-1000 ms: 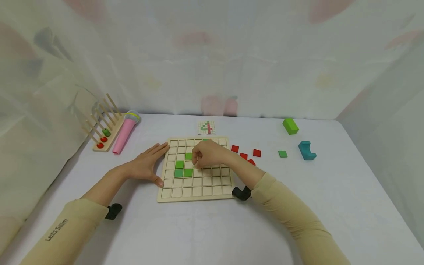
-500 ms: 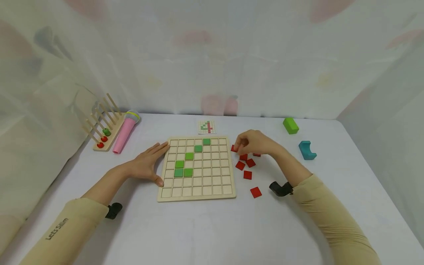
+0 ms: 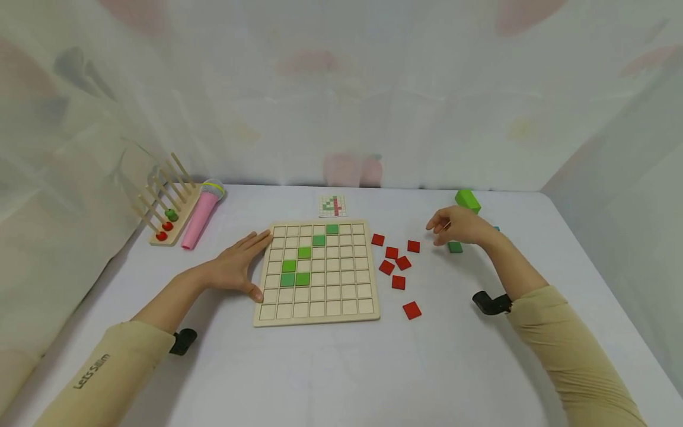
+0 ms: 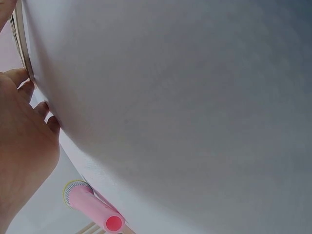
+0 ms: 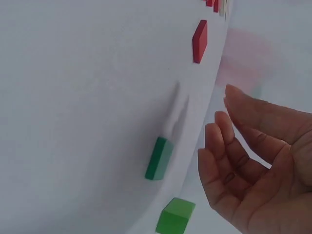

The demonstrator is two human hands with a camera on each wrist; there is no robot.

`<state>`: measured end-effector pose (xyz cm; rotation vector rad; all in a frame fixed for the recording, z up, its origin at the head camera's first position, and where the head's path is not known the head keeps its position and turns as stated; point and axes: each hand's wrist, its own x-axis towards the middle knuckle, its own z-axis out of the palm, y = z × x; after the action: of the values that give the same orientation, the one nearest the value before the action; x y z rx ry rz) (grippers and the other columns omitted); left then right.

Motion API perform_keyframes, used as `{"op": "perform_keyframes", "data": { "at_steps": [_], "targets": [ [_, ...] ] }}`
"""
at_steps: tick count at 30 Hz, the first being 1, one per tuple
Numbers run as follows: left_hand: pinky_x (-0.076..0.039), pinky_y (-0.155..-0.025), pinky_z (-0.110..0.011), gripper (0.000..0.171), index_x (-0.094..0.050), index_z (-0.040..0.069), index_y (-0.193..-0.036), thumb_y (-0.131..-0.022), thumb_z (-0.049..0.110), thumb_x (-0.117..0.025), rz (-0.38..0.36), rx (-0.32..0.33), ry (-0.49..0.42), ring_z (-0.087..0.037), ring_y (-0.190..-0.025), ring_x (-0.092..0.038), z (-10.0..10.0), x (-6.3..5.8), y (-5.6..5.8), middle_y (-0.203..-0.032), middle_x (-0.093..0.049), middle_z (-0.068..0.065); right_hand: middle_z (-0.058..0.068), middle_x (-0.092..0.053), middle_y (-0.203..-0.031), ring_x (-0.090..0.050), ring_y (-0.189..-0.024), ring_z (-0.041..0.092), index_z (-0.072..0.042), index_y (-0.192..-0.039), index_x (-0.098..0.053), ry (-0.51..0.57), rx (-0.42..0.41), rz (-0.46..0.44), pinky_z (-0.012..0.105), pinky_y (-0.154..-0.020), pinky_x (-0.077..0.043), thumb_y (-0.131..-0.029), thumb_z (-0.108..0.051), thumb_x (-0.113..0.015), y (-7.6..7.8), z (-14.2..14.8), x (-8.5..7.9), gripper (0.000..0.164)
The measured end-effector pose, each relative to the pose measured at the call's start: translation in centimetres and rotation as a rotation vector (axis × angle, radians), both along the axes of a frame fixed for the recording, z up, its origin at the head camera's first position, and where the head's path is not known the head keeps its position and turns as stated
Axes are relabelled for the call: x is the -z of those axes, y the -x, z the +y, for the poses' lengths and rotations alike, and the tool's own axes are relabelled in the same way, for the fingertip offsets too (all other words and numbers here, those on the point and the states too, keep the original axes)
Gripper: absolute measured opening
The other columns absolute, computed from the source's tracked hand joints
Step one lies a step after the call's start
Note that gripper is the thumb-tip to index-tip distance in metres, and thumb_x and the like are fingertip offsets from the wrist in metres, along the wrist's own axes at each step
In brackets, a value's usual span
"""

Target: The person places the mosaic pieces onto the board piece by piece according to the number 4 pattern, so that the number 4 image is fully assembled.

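Under the right hand (image 3: 460,225): loose green tile (image 3: 455,247), flat on the surface (image 3: 320,373), just to the near side of the palm, apart from the fingers in the right wrist view.
Green tile's long axis: none, square in outline; right hand by far the nearer, left hand (image 3: 233,267) well apart, beyond the wooden board (image 3: 317,308).
Right hand's pose: hovering, fingers loosely curved and pointing leftward, gap between thumb and index finger, nothing visibly pinched.
Left hand's pose: spread wide, thumb and fingertips against the wooden board's left edge, nothing gripped.
Wooden board: between the two hands, touching only the left, with six green squares (image 3: 304,252) in its cells.
Red tiles (image 3: 392,252): seven, scattered between the wooden board and the right hand, nearest one close to the left of the fingertips.
Small card (image 3: 333,206): beyond the wooden board, farther out than both hands, with a green and red pattern.
Green block (image 3: 468,201): just beyond the right hand.
Pink microphone (image 3: 200,220): beyond the left hand.
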<state>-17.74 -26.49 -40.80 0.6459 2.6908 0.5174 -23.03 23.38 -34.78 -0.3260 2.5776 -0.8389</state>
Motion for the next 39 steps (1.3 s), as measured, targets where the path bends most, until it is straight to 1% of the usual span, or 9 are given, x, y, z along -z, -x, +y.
{"op": "perform_keyframes", "data": {
  "at_steps": [5,10,15,20,24,31,39],
  "targets": [
    [-0.017,-0.11,-0.078,0.14,-0.013,0.007,-0.159,-0.054,0.06,-0.089,0.0,-0.005,-0.001,-0.048,-0.153,-0.005,0.0,0.0,-0.1,-0.169,-0.007,-0.015,0.018,-0.066,-0.11,-0.059,-0.102,0.025,0.002,-0.117,-0.066,-0.015,0.029,-0.017,0.024,-0.08,-0.047,-0.082,-0.01,-0.076,-0.3,1.0,0.3,0.038],
    [-0.015,-0.113,-0.076,0.14,-0.012,0.007,-0.159,-0.054,0.059,-0.089,-0.006,-0.009,-0.007,-0.048,-0.153,-0.005,0.0,0.0,-0.1,-0.169,-0.007,-0.014,0.016,-0.066,-0.11,-0.057,-0.103,0.025,0.001,-0.116,-0.067,-0.041,0.026,-0.053,0.023,-0.079,-0.045,-0.08,-0.011,-0.079,-0.4,1.5,0.6,0.04],
    [-0.015,-0.113,-0.076,0.14,-0.013,0.007,-0.159,-0.054,0.059,-0.089,-0.007,-0.012,-0.004,-0.047,-0.153,-0.004,0.1,-0.1,-0.1,-0.169,-0.007,-0.014,0.018,-0.064,-0.114,-0.056,-0.109,0.03,0.0,-0.116,-0.067,-0.043,0.018,-0.076,0.023,-0.077,-0.047,-0.076,-0.002,-0.078,-0.3,1.6,0.9,0.041],
    [-0.016,-0.113,-0.076,0.14,-0.013,0.006,-0.159,-0.054,0.058,-0.089,0.001,-0.009,-0.003,-0.047,-0.153,-0.005,0.1,-0.1,-0.1,-0.168,-0.008,-0.015,0.02,-0.062,-0.116,-0.054,-0.111,0.033,-0.001,-0.114,-0.068,-0.054,0.008,-0.078,0.026,-0.078,-0.051,-0.075,0.006,-0.074,-0.4,1.5,1.0,0.04],
    [-0.016,-0.113,-0.076,0.14,-0.013,0.006,-0.159,-0.053,0.059,-0.089,-0.001,-0.007,-0.008,-0.048,-0.153,-0.005,0.1,-0.1,-0.1,-0.168,-0.008,-0.015,0.018,-0.061,-0.112,-0.053,-0.107,0.031,-0.002,-0.109,-0.069,-0.072,0.007,-0.076,0.027,-0.079,-0.051,-0.076,0.007,-0.071,-0.5,1.3,1.1,0.034],
    [-0.012,-0.115,-0.073,0.141,-0.013,0.004,-0.158,-0.053,0.058,-0.089,-0.004,0.01,-0.025,-0.05,-0.152,-0.004,0.1,-0.2,-0.2,-0.168,-0.007,-0.017,0.011,-0.057,-0.096,-0.05,-0.092,0.023,0.001,-0.103,-0.067,-0.073,0.03,-0.09,0.025,-0.069,-0.047,-0.077,0.007,-0.072,-0.6,0.8,1.1,0.027],
    [-0.012,-0.115,-0.073,0.141,-0.013,0.004,-0.158,-0.053,0.059,-0.089,-0.004,0.012,-0.029,-0.05,-0.152,-0.004,0.1,-0.2,-0.1,-0.168,-0.007,-0.017,0.01,-0.057,-0.09,-0.051,-0.085,0.02,0.0,-0.099,-0.067,-0.093,0.025,-0.082,0.025,-0.068,-0.046,-0.077,0.007,-0.073,-0.3,0.7,1.4,0.023]
  ]
}}
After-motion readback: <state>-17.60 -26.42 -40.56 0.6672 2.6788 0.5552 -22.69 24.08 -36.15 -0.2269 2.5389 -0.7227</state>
